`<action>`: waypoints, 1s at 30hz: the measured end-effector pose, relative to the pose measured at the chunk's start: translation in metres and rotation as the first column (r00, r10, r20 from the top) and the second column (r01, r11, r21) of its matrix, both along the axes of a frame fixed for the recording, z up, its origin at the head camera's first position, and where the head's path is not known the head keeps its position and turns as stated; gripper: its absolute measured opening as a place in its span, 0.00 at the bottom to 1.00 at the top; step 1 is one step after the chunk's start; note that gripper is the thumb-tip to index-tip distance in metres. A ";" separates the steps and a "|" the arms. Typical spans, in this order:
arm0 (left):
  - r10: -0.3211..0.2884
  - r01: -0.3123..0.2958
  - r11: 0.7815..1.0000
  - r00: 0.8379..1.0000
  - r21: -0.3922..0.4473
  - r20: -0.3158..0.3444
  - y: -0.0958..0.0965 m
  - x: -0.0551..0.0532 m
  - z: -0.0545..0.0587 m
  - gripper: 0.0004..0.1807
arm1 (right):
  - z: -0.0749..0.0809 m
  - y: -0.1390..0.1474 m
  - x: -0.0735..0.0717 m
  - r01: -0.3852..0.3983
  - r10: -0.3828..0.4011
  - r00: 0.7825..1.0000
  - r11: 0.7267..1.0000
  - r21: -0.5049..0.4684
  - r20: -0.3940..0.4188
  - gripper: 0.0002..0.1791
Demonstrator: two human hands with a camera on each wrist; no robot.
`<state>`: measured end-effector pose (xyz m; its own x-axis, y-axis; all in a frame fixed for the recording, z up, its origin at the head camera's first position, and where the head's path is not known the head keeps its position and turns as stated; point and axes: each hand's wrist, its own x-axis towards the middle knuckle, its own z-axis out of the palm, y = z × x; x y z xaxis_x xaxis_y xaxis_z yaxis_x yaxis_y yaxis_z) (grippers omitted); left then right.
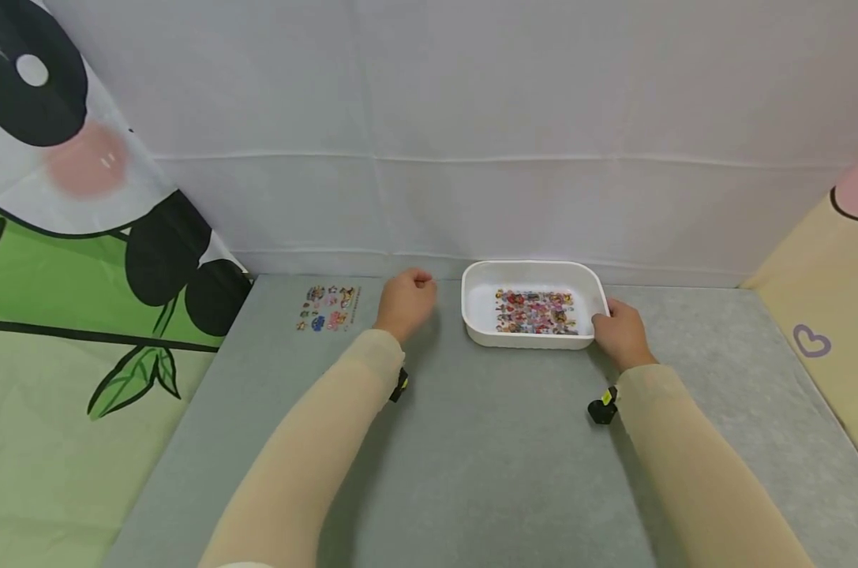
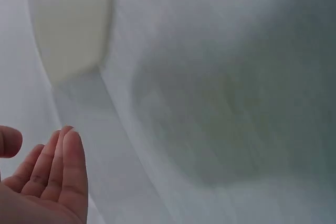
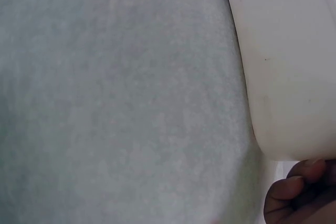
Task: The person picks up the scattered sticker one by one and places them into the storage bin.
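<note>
A white rectangular tray [image 1: 478,315] with rounded corners sits near the far edge of the table. Inside it lies a sheet of small colourful stickers [image 1: 535,312]. My right hand [image 1: 622,335] grips the tray's right end, thumb at the rim; curled fingers show against that end in the right wrist view. Between the tray and a second sticker sheet [image 1: 327,308] on the table, my left hand [image 1: 406,304] hovers with nothing in it. Its fingers [image 2: 73,171] look loosely extended in the left wrist view, thumb apart from them.
The grey tabletop [image 1: 471,457] meets a white cloth backdrop [image 1: 429,205] just behind the tray. A green printed cloth [image 1: 59,276] hangs at the left, and a cream one [image 1: 812,292] at the right. Each wrist carries a small black device [image 1: 602,406].
</note>
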<state>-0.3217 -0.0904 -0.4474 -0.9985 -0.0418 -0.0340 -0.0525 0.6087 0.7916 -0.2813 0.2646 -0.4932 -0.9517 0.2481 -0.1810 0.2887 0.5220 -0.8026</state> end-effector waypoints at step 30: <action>0.304 -0.228 0.794 0.952 -0.564 0.043 -0.173 0.011 -0.031 0.32 | -0.003 0.001 0.000 -0.003 0.003 1.000 1.000 0.004 -0.002 0.30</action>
<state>-0.3110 -0.2635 -0.4782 -0.9337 -0.3550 -0.0472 -0.3517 0.8842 0.3075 -0.2814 0.2653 -0.4958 -0.9528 0.2462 -0.1776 0.2852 0.5261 -0.8012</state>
